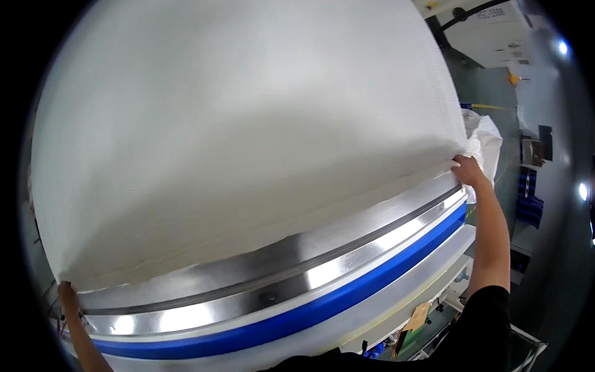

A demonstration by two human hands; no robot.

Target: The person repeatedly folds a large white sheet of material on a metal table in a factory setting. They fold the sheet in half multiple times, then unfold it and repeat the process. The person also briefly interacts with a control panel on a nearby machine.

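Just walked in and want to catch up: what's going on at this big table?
A person stands at a large table with a shiny metal rail and a blue strip along its edge. A wide white cloth covers the table. The left hand grips the cloth's near left corner, and the right hand grips its near right corner, arms spread wide. The cloth's near edge lies just behind the rail.

Bright even light, glare on metal rail (347, 263) (fisheye-bent), dark rim

White fabric sheet (248, 124) hides the table beneath; far edge cut off.
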